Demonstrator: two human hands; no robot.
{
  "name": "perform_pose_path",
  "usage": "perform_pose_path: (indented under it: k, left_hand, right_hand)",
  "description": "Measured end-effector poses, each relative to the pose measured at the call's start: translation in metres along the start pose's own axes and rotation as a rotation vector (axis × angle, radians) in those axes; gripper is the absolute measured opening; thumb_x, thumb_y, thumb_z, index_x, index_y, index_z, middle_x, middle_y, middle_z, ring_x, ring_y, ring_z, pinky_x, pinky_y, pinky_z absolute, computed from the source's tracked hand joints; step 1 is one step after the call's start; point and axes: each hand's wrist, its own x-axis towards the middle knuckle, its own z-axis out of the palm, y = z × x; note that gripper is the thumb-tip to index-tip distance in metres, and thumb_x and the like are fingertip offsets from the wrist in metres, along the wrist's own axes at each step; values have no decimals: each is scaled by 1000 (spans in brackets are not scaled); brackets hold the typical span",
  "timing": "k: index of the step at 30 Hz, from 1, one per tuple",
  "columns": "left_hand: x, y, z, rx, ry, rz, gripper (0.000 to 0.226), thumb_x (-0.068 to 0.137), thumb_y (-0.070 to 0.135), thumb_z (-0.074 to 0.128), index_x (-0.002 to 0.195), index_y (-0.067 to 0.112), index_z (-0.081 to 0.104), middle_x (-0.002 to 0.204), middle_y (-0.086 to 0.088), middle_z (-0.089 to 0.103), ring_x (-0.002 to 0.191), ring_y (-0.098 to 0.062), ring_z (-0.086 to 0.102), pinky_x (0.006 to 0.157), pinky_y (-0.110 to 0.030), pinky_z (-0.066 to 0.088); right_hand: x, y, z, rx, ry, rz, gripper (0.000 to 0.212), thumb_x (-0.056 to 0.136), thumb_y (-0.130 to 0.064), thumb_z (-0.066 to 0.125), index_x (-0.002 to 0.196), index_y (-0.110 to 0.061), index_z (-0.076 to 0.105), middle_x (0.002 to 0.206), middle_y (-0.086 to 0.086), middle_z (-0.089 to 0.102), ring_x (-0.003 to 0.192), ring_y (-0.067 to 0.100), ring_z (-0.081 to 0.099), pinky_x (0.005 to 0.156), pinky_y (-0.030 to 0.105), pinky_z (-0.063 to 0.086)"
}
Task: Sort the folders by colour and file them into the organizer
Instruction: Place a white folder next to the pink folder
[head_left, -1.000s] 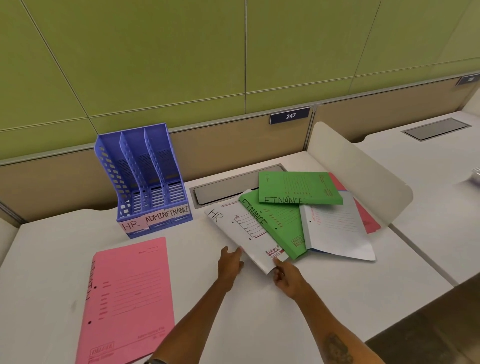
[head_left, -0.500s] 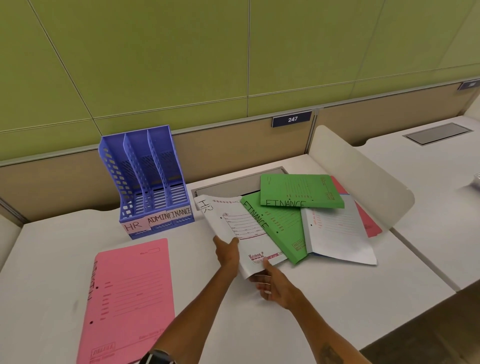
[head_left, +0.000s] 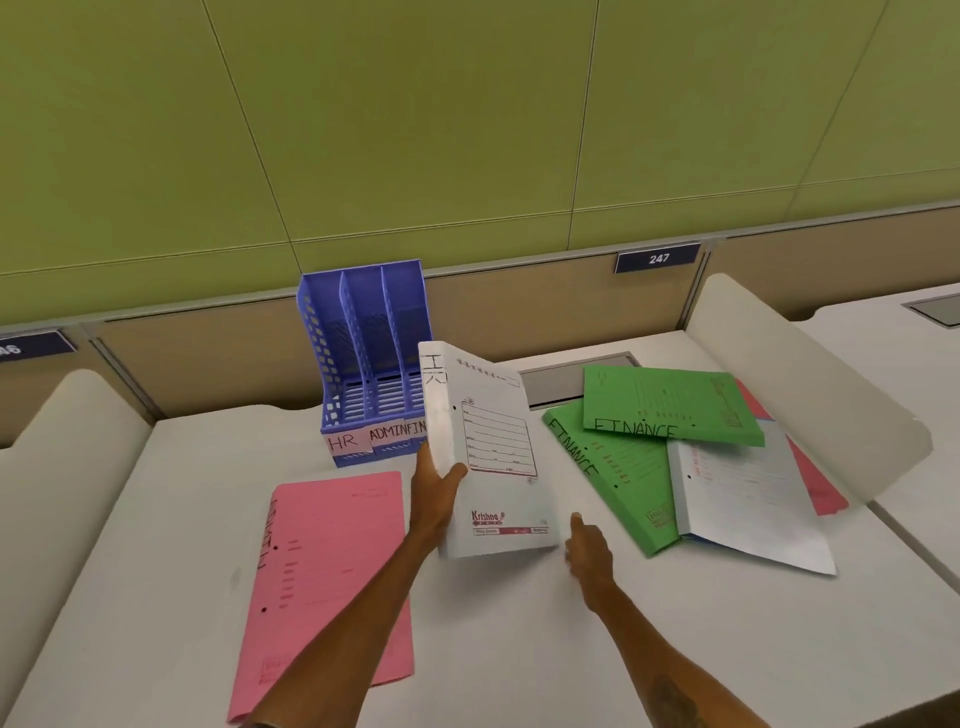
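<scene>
**White folder lifted off the desk in the left hand**

The left hand (head_left: 436, 493) grips a white folder (head_left: 488, 452) by its left edge, with the thumb curled over the front cover and the fingers hidden behind it. The folder is held clear of the desk (head_left: 519, 649), tilted up towards the camera, with "HR" handwritten at its top left corner. It hangs just in front of the blue organizer (head_left: 363, 358) and covers the organizer's right front corner.

The right hand (head_left: 587, 545) holds nothing. Its fingers are loosely stretched towards the folder's lower right corner, close to it but not touching.

The organizer stands upright at the back of the desk, against the low partition. It has three slots, and the labels along its front read "HR", "ADMIN" and a partly hidden "FIN". No folder shows in any slot.

A pink folder (head_left: 332, 571) lies flat on the desk to the left, partly under the left forearm.

The remaining folders lie in a loose pile on the right. An upper green folder (head_left: 670, 405) marked "FINANCE" overlaps a lower green folder (head_left: 608, 483) with the same word. A second white folder (head_left: 743, 499) lies across the lower green one, and a second pink folder (head_left: 815, 478) sticks out from beneath the pile beside a curved white divider (head_left: 810, 395).
</scene>
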Motion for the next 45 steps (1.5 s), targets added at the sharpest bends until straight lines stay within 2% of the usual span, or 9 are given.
perform_pose_path:
  k: [2,6,11,21,26,32,38,41,45]
  left_hand:
    - [-1,0,-24,-39,-27,-2,60,91,11,63,142,23,32,127,-3,59,107,-24,64,86,-45,59]
    - [-8,-1,-69,-101,-88,-14,55,88,9,64,135,25,41,120,-6,64,101,-25,69,72,-33,61]
    - [-18,-5,-117,-155,-166,-70,58,82,24,66,134,21,41,119,-10,68,100,-33,71,83,-55,58]
    - [-21,-17,-210,-175,70,-103,47,97,26,55,138,23,31,124,-10,60,95,-38,70,83,-58,57]
    - [-26,-36,-265,-156,252,-80,35,96,33,56,125,16,44,117,-8,63,80,-25,75,71,-45,63]
    - [-36,-59,-328,-24,375,-131,45,95,38,57,133,14,51,125,-10,64,92,-30,72,80,-48,61]
    - [-38,-78,-381,121,485,-249,44,101,36,49,131,5,56,123,-17,65,101,-37,68,93,-51,55]
    - [-40,-83,-404,219,514,-250,37,102,31,45,119,1,62,110,-17,70,91,-35,70,88,-46,57]
    - [-42,-94,-438,350,536,-282,36,103,28,43,110,-2,62,102,-20,69,92,-37,67,87,-46,54]
  right_hand:
    - [-3,-9,12,-46,51,-64,54,103,-48,34,127,-5,54,123,15,60,112,33,57,97,42,43]
    - [-13,-37,39,91,-91,-187,55,103,-50,35,141,-11,46,140,12,53,126,32,52,111,52,39]
    - [-21,-65,80,193,-157,-264,44,102,-35,47,142,-16,48,146,9,49,135,30,45,115,52,35]
    - [-71,-64,184,206,-183,-364,42,99,-22,56,141,-21,48,127,6,63,104,29,67,91,46,57]
    - [-100,-53,241,157,-192,-399,38,101,-24,53,138,-21,49,132,7,61,111,29,64,93,47,56]
    - [-132,-36,309,81,-229,-372,45,101,-17,51,145,-18,44,138,5,57,122,30,58,104,51,49]
    - [-151,-24,359,-6,-329,-342,38,97,-12,52,134,-15,54,127,6,61,107,23,61,84,31,53]
    - [-157,-19,380,-125,-373,-354,38,96,-12,52,133,-12,55,128,9,61,112,28,61,97,46,52]
    - [-166,-12,400,-206,-484,-346,33,95,-11,52,127,-12,60,120,5,68,104,25,66,94,47,54]
